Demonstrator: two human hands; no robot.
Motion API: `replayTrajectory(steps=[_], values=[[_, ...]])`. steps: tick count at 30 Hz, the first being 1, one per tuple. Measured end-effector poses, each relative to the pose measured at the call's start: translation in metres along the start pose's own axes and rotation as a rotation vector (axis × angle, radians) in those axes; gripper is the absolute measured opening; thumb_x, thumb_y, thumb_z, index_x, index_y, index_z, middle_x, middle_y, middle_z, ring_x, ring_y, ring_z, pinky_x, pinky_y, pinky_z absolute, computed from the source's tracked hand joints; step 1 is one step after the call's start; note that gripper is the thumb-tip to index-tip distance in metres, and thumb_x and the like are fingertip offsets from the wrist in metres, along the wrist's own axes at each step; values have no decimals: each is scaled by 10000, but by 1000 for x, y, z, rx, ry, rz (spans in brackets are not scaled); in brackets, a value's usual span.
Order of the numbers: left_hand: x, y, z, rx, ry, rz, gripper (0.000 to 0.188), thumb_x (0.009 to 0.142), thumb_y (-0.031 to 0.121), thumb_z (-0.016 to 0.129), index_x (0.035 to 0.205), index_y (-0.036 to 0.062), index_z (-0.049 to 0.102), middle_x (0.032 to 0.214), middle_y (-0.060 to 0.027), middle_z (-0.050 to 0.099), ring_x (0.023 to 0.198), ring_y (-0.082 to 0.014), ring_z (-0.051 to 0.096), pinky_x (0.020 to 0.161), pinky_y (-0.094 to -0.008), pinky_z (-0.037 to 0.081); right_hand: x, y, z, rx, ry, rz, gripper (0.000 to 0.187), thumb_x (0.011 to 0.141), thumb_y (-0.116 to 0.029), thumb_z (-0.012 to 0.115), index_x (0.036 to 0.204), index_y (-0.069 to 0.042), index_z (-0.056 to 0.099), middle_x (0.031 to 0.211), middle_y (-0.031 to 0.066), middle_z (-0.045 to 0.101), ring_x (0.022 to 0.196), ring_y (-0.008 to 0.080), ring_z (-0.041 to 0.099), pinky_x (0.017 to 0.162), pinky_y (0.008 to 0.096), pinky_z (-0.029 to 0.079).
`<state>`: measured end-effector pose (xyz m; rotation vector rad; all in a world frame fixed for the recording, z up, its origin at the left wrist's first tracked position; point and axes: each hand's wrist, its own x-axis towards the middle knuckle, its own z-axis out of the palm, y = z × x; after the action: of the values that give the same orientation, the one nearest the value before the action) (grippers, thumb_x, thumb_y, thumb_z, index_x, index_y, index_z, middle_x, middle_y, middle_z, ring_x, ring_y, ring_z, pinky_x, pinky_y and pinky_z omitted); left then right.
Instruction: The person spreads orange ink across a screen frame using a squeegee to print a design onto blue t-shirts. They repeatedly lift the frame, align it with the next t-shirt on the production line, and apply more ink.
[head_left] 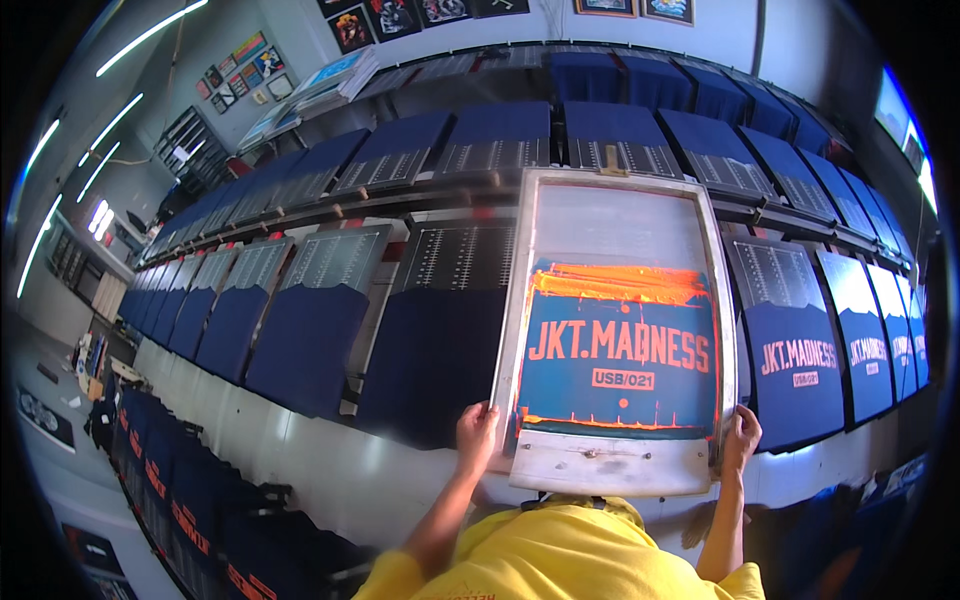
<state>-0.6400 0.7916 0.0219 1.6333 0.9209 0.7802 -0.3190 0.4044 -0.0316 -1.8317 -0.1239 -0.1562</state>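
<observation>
A screen printing frame (pixel 512 320) lies tilted up before me, its mesh showing a stencil of lettering. Thick orange ink (pixel 622 284) sits in a band across the upper mesh, with a thinner line near the bottom. A pale squeegee-like bar (pixel 612 463) with screws rests across the frame's near end. My left hand (pixel 477 436) grips the lower left rail, fingers closed round it. On the opposite rail, my right hand (pixel 741 437) is closed in the same way. Whatever board lies under the frame is hidden.
Left of the frame, a plain navy shirt (pixel 433 350) covers a printing board; on the right lies a navy shirt with orange lettering (pixel 795 390). Long rows of such boards curve away on both sides. Behind runs another row of navy shirts (pixel 500 122). Printed dark garments (pixel 190 490) hang lower left.
</observation>
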Motion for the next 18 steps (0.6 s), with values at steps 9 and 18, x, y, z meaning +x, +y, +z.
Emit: replayTrajectory(steps=[9, 18], values=[[59, -76, -198, 47, 114, -34, 301, 926, 218, 679, 1044, -57, 703, 917, -65, 683, 807, -112, 610, 729, -265, 484, -143, -85, 147, 27, -63, 93, 243, 925, -47, 581, 1097, 87, 688, 908, 111, 725, 814, 146, 665, 753, 273, 516], [82, -74, -287, 107, 140, -87, 303, 947, 222, 652, 774, -12, 569, 656, 33, 438, 626, -86, 395, 570, -306, 330, -213, -108, 225, 83, -84, 131, 248, 899, -19, 574, 1095, 66, 701, 915, 108, 736, 820, 158, 687, 760, 287, 532]])
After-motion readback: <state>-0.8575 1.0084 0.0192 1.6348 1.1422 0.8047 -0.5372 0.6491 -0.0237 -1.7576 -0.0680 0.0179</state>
